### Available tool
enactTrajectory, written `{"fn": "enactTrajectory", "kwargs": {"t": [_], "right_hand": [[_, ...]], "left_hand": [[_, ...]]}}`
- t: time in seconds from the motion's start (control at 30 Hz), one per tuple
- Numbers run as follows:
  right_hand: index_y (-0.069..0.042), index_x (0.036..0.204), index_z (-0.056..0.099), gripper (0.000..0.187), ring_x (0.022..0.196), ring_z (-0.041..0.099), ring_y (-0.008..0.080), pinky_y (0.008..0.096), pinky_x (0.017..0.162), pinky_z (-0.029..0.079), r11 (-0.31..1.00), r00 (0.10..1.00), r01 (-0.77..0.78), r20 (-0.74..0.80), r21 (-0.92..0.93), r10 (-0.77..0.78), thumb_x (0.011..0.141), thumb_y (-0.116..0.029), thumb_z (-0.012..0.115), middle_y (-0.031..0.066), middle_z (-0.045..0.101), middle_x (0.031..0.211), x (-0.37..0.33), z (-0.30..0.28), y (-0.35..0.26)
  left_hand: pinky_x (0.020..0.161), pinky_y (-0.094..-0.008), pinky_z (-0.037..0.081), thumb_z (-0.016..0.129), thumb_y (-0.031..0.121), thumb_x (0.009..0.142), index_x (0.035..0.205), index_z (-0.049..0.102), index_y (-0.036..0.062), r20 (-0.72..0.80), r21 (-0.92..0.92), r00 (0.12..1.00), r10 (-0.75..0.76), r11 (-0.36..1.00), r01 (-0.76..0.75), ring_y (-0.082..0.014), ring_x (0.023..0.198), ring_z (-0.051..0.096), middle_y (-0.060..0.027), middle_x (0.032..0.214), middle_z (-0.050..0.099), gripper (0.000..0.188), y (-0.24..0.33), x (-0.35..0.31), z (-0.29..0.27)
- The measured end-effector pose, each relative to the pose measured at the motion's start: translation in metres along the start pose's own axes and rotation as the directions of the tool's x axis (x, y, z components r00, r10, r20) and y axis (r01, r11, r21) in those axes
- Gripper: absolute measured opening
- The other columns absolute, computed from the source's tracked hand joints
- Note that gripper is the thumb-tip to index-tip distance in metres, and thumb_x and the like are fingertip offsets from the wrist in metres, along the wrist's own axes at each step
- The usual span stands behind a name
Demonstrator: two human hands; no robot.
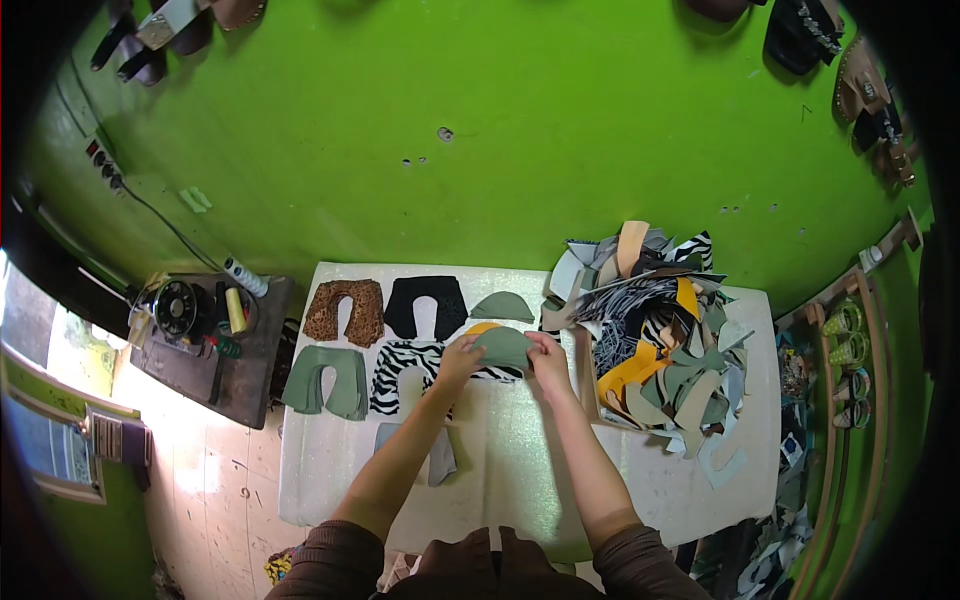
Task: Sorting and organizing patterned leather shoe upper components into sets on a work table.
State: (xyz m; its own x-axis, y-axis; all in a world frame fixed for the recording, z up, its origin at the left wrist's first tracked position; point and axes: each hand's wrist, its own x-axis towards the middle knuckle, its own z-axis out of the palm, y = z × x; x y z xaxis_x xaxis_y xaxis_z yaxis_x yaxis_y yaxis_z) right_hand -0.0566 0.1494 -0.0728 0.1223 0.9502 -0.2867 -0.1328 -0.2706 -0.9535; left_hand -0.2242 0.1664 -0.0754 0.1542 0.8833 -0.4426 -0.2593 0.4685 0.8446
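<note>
My left hand [460, 358] and my right hand [546, 358] hold a grey-green half-moon piece [504, 349] by its two ends, fingers closed on it. Under it, a zebra-striped piece [500, 374] and the edge of a yellow piece [482, 328] show in part. Just beyond lies another grey-green half-moon piece [502, 306]. To the left are U-shaped cut pieces: leopard-print [320, 312], black [402, 308], green [305, 380] and zebra-striped [385, 383]. A grey piece [442, 462] lies partly hidden below my left forearm.
On the pale table [515, 460], a heap of mixed scraps [655, 350] fills the right side. A dark side table [180, 355] with a fan-like round device [177, 307] and spools stands left. Sandals [800, 38] hang on the green wall; a rack [870, 380] stands at right.
</note>
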Motion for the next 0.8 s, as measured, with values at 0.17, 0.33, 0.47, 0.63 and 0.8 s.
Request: {"fn": "enactTrajectory", "kwargs": {"t": [0.17,0.33,0.47,0.63,0.8], "right_hand": [[-0.003,0.102,0.057,0.027,0.086,0.057,0.0198,0.0284,0.076,0.044,0.962,0.991,0.054,-0.101,-0.267,-0.083,0.076,0.0,0.048,0.0115,0.06,0.093,0.04,0.012,-0.011],[-0.004,0.099,0.058,0.024,0.09,0.056,0.0295,0.0337,0.079,0.043,0.842,0.944,0.193,-0.138,-0.503,-0.299,0.076,-0.003,0.049,0.0157,0.06,0.095,0.066,0.011,-0.017],[-0.002,0.098,0.058,0.024,0.088,0.055,0.0333,0.0362,0.078,0.042,0.764,0.904,0.262,-0.127,-0.589,-0.408,0.075,-0.003,0.049,0.0182,0.058,0.095,0.074,0.012,-0.023],[-0.002,0.1,0.056,0.026,0.09,0.053,0.0335,0.0383,0.078,0.042,0.644,0.922,0.182,-0.099,-0.743,-0.375,0.074,-0.003,0.05,0.0183,0.055,0.097,0.069,0.025,-0.026],[0.0,0.102,0.055,0.029,0.1,0.049,0.0305,0.039,0.084,0.04,0.419,0.803,0.291,-0.019,-0.86,-0.596,0.075,-0.005,0.051,0.0162,0.051,0.108,0.055,0.03,-0.021]], "left_hand": [[0.078,-0.0268,0.044,0.054,0.005,0.078,0.105,0.053,-0.0037,0.007,0.296,0.96,0.281,0.916,-0.271,-0.0164,0.089,0.057,-0.0107,0.096,0.06,0.028,0.004,0.05,-0.01],[0.075,-0.0281,0.045,0.055,0.007,0.078,0.103,0.055,-0.0003,0.055,0.585,0.924,0.379,0.738,-0.337,-0.0185,0.086,0.059,-0.0142,0.094,0.061,0.026,0.025,0.071,0.002],[0.073,-0.0301,0.046,0.054,0.008,0.079,0.104,0.054,0.0014,0.101,0.625,0.92,0.38,0.695,-0.355,-0.0257,0.082,0.061,-0.0166,0.09,0.061,0.026,0.046,0.072,0.012],[0.08,-0.0321,0.045,0.053,0.007,0.078,0.109,0.05,-0.0026,0.226,0.81,0.836,0.5,0.38,-0.446,-0.0303,0.091,0.057,-0.0204,0.101,0.056,0.033,0.047,0.079,0.003],[0.092,-0.0359,0.037,0.047,0.008,0.08,0.117,0.045,-0.0008,0.376,0.841,0.729,0.572,0.119,-0.528,-0.0291,0.109,0.047,-0.0189,0.119,0.047,0.038,0.04,0.067,0.013]]}}
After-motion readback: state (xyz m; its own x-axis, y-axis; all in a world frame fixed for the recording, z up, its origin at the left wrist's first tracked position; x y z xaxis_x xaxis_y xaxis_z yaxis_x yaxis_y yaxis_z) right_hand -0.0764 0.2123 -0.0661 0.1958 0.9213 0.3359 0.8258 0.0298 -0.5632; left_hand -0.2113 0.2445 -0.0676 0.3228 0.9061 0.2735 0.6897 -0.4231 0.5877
